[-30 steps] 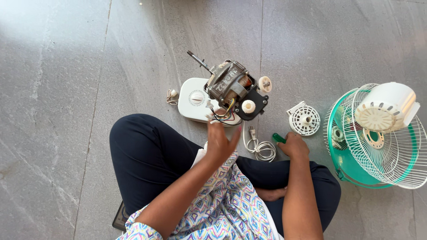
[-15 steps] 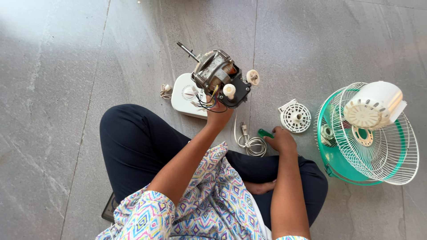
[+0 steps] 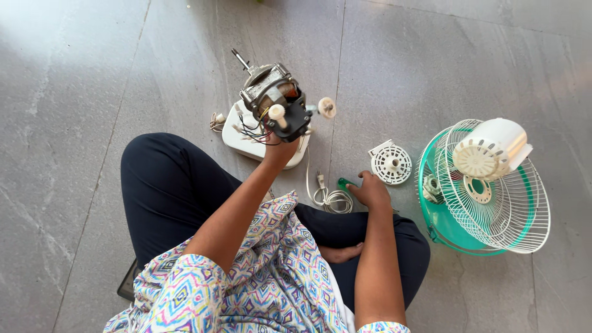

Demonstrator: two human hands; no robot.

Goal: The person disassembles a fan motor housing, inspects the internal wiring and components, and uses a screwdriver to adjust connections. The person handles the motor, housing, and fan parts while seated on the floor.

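My left hand (image 3: 280,148) grips a bare fan motor (image 3: 271,98) from below and holds it up over the white fan base (image 3: 237,132). The motor's steel shaft points up and left, coloured wires hang under it, and a white knob (image 3: 326,107) sticks out at its right. My right hand (image 3: 370,190) rests on the floor, fingers closed around a green-handled screwdriver (image 3: 345,183). A coiled white power cord (image 3: 330,198) lies just left of that hand.
A round white vented cover (image 3: 391,164) lies on the grey tiled floor. To the right, a white wire grille (image 3: 499,197) lies on teal fan blades (image 3: 441,222), with a white motor housing (image 3: 493,148) on top. My crossed legs fill the near floor.
The view has shifted, so everything sits further left in the frame. My left hand still holds the motor raised; it has turned slightly. My right hand has stayed by the screwdriver.
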